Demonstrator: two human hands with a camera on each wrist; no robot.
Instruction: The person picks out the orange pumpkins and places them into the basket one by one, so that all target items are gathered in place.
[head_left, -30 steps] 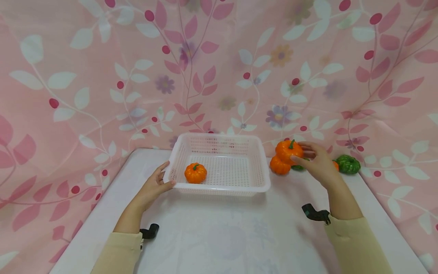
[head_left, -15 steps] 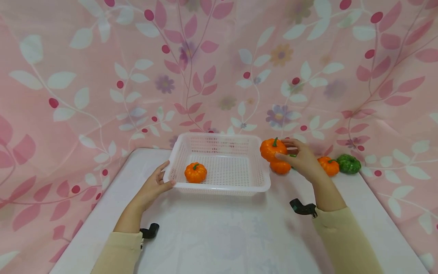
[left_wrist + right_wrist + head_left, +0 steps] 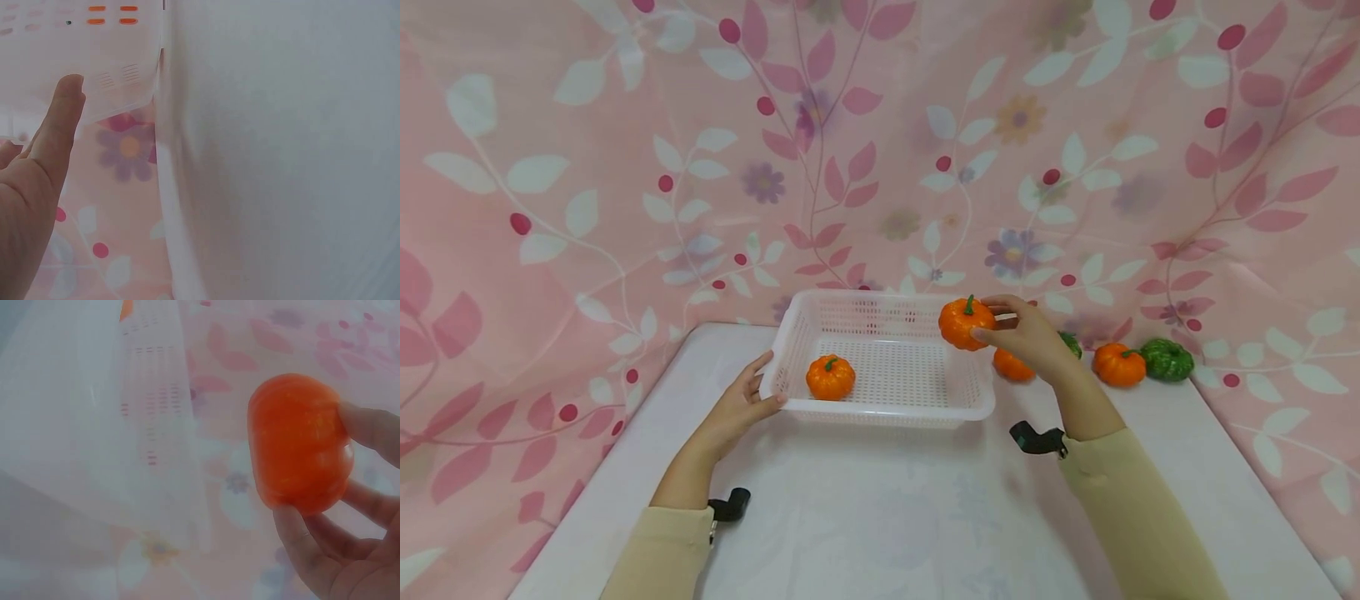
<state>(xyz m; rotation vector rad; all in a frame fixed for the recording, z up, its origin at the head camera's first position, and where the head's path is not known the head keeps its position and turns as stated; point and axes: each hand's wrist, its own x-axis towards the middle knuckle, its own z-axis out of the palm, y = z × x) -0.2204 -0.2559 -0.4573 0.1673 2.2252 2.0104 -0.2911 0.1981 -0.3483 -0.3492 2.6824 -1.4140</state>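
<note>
An orange mini pumpkin [image 3: 967, 323] with a green stem is held in my right hand [image 3: 1026, 337], fingers and thumb pinching its sides, over the right end of a white plastic basket [image 3: 880, 410]. The right wrist view shows the same pumpkin [image 3: 300, 444] between thumb and fingertips, with the basket wall [image 3: 156, 394] to its left. Another orange pumpkin [image 3: 831, 378] sits inside the basket at the left. My left hand [image 3: 730, 417] holds the basket's front left corner, thumb at the rim. Its extended digit [image 3: 59, 125] lies against the basket wall [image 3: 37, 62] in the left wrist view.
Right of the basket stand an orange pumpkin [image 3: 1013, 365], a green one [image 3: 1071, 343] partly hidden behind my right hand, another orange one [image 3: 1118, 365] and a dark green one [image 3: 1167, 360]. A pink floral cloth [image 3: 880, 167] rises behind the white table [image 3: 865, 517].
My right hand has carried the orange pumpkin leftward, from above the pumpkins on the table to over the basket's right end. The left hand and basket stay put.
</note>
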